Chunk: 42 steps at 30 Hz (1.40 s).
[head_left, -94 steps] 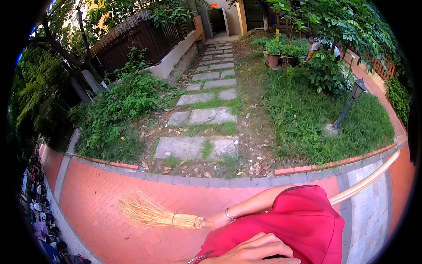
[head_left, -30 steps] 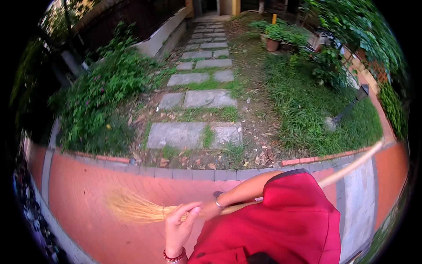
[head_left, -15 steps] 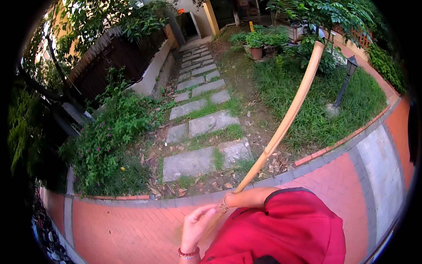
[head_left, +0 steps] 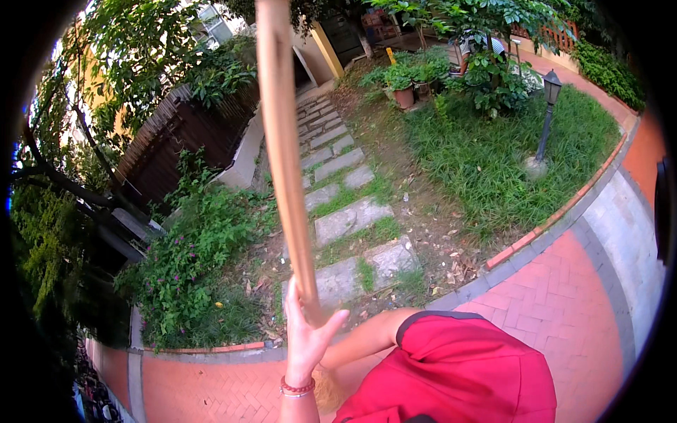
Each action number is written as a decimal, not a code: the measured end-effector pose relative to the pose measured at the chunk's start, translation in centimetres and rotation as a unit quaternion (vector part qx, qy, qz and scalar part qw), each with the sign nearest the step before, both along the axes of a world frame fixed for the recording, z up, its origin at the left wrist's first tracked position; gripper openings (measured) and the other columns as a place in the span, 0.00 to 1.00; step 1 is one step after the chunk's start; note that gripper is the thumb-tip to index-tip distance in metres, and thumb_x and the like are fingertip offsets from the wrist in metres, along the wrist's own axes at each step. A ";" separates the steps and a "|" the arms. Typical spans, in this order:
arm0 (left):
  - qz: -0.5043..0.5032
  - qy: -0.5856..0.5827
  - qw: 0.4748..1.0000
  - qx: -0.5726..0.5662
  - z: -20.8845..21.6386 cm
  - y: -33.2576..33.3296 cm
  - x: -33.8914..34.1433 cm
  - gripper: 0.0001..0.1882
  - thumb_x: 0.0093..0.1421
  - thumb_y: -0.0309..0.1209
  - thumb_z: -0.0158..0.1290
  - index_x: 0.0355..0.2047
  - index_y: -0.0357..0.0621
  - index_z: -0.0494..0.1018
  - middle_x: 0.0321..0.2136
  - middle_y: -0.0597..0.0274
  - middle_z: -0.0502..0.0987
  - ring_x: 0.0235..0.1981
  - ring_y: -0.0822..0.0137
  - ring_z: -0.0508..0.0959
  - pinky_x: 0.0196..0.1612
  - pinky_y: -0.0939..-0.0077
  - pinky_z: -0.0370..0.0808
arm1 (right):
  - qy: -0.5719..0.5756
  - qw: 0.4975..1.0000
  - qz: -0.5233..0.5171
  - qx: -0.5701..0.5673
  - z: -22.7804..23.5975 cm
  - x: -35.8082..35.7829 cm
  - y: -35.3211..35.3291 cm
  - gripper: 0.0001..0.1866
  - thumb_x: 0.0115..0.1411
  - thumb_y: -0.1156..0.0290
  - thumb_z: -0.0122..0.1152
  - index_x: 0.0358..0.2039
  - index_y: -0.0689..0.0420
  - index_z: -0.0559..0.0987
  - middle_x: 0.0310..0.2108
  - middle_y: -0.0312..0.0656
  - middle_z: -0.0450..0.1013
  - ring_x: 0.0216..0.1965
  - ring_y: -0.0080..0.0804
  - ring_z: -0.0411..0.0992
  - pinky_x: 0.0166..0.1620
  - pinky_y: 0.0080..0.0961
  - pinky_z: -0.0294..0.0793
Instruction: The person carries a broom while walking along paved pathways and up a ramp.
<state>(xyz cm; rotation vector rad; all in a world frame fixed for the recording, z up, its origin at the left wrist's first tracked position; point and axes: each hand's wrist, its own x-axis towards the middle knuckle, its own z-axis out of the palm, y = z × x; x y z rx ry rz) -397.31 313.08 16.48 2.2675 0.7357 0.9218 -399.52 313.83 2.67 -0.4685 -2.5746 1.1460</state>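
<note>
A long wooden-handled broom (head_left: pixel 285 155) stands nearly upright in front of me, its tan straw head (head_left: pixel 326 393) partly showing low down by my left wrist. My left hand (head_left: pixel 310 335), with a red bead bracelet on its wrist, is open against the lower handle. Its thumb stretches out to the right and its fingers point up, with the handle between them. From the red sleeve (head_left: pixel 479 359) my right forearm (head_left: pixel 367 337) reaches across to the left. My right hand is hidden behind the left one, at the broom, which it appears to grip.
Paving slabs (head_left: pixel 352 218) lead away between a flowering bush (head_left: pixel 183 268) and a grass bed (head_left: pixel 465 162) with a lamp post (head_left: pixel 546 120). A brick kerb (head_left: pixel 522 245) borders red paving (head_left: pixel 211 384). Far off, a person (head_left: pixel 486 46) bends behind plants near a flowerpot (head_left: pixel 403 97).
The broom handle has swung from leaning right to nearly upright, farther left. My left hand has risen to meet the handle, and my right arm has shifted left. The view has turned slightly.
</note>
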 end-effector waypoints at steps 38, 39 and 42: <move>0.336 -0.305 0.890 0.038 11.4 2.6 -24.3 0.10 0.54 0.24 0.53 0.37 0.38 0.67 0.18 0.66 0.64 0.18 0.75 0.64 0.20 0.80 0.62 | 0.298 0.926 0.230 0.023 11.9 -3.1 -6.2 0.11 0.59 0.67 0.47 0.26 0.61 0.73 0.23 0.39 0.72 0.24 0.31 0.69 0.29 0.32 0.69; 0.325 -0.330 0.886 0.039 11.5 1.8 -24.3 0.10 0.55 0.23 0.52 0.37 0.38 0.66 0.16 0.69 0.61 0.16 0.77 0.61 0.18 0.82 0.59 | 0.298 0.926 0.231 0.023 12.0 -3.1 -6.3 0.11 0.59 0.67 0.47 0.26 0.61 0.73 0.23 0.39 0.72 0.24 0.31 0.69 0.29 0.32 0.69; 0.331 -0.329 0.883 0.045 11.7 -0.5 -24.7 0.09 0.54 0.22 0.51 0.35 0.39 0.65 0.16 0.68 0.61 0.15 0.77 0.61 0.18 0.82 0.59 | 0.300 0.924 0.235 0.019 12.3 -3.1 -6.4 0.11 0.59 0.67 0.47 0.26 0.61 0.73 0.23 0.39 0.72 0.24 0.31 0.70 0.29 0.32 0.69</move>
